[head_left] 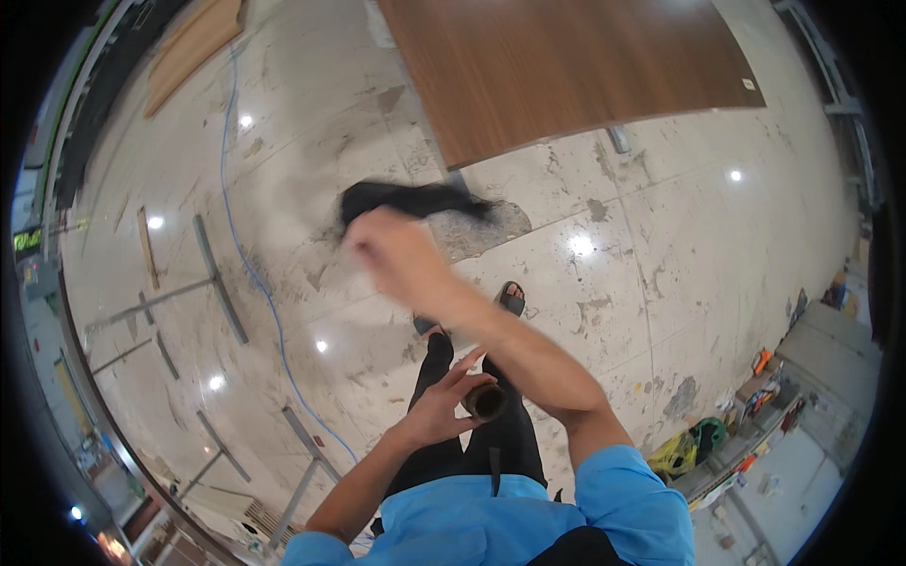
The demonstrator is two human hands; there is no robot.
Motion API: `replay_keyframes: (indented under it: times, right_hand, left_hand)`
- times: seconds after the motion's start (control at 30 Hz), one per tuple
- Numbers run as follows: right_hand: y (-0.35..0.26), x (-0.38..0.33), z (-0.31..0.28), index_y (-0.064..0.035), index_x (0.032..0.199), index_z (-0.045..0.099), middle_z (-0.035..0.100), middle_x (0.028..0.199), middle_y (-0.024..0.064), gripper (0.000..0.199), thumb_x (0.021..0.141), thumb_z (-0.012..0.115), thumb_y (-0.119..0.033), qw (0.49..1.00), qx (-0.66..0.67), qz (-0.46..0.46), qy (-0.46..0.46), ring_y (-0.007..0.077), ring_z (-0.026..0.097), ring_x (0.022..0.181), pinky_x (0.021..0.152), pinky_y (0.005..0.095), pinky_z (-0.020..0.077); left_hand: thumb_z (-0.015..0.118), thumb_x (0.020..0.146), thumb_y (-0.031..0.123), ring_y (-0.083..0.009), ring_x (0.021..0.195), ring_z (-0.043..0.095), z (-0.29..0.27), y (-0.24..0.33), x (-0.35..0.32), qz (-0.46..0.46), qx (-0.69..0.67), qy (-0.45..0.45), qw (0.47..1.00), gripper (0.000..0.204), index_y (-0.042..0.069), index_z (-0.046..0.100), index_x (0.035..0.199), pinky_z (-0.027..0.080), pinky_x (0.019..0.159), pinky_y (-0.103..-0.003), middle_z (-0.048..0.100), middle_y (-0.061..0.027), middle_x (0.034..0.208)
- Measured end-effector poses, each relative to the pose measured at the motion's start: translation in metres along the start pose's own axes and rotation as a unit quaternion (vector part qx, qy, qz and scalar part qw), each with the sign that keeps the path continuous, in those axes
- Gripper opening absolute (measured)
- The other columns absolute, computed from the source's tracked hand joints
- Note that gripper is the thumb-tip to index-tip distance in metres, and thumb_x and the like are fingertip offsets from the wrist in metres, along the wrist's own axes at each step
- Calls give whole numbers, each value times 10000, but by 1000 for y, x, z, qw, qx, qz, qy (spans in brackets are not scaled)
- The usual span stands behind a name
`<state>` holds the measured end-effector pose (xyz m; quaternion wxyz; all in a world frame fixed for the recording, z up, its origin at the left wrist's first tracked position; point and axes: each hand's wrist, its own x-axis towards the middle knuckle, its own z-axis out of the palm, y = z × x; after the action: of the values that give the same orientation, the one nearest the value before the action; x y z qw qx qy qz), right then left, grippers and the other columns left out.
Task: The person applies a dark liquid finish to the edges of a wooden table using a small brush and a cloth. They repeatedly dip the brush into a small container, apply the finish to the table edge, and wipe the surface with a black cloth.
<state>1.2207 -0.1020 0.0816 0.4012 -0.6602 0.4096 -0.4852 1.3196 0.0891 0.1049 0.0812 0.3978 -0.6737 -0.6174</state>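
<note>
Near my waist, my left hand is closed around a small dark brown round container, its open top facing up. My right hand reaches out ahead and to the left, smeared by motion. From its closed fingers a black cloth trails to the right above the floor, also blurred. Just beyond the cloth is the near corner of a large brown wood-grain panel; neither hand touches it.
A thin blue hose runs along the stained tile floor on my left, near several grey metal bars. Another wooden board lies far left. At the right, a low bench carries tools, with a yellow-green bag beside it.
</note>
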Motion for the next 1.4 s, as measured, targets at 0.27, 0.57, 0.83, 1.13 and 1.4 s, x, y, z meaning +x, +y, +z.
replay_keyframes:
  times: [0.27, 0.57, 0.83, 1.13, 1.4]
  right_hand:
    - [-27, -47, -40, -81, 1051, 692, 703, 987, 80, 125, 955, 747, -139, 941, 232, 230, -91, 271, 675, 931, 780, 411, 535]
    - [11, -31, -373, 1, 1031, 701, 709, 900, 15, 235, 1036, 718, -233, 892, -346, 76, 281, 107, 627, 833, 771, 263, 495]
    - [65, 30, -339, -42, 1051, 738, 758, 969, 115, 107, 974, 750, -115, 899, -408, 32, 154, 201, 711, 850, 807, 311, 551]
    - [20, 8, 39, -53, 933, 683, 688, 977, 142, 89, 896, 692, -133, 947, -242, 20, -209, 364, 697, 945, 822, 479, 581]
    - [15, -38, 29, -44, 962, 683, 719, 924, 122, 140, 903, 764, -142, 945, 40, 112, -306, 319, 700, 881, 732, 422, 523]
  left_hand:
    - [873, 770, 52, -395, 1488, 468, 15, 3, -16, 31, -38, -22, 999, 677, 127, 594, 1382, 518, 1142, -448, 350, -140, 1698]
    - [878, 748, 9, -374, 1435, 530, 2, 6, -4, 45, -70, 5, 997, 682, 141, 607, 1361, 545, 1089, -414, 348, -138, 1704]
    - [870, 760, 15, -382, 1450, 509, -2, 10, 6, 49, -81, -6, 995, 699, 134, 570, 1379, 561, 1073, -427, 304, -119, 1723]
    - [856, 778, 43, -377, 1426, 527, -7, -5, -16, -1, -70, -14, 997, 656, 107, 582, 1371, 547, 1098, -421, 346, -117, 1697]
    - [961, 638, 29, -428, 1485, 455, -48, -38, -68, 45, -1, 208, 977, 701, 109, 686, 1278, 456, 1157, -463, 409, -250, 1609]
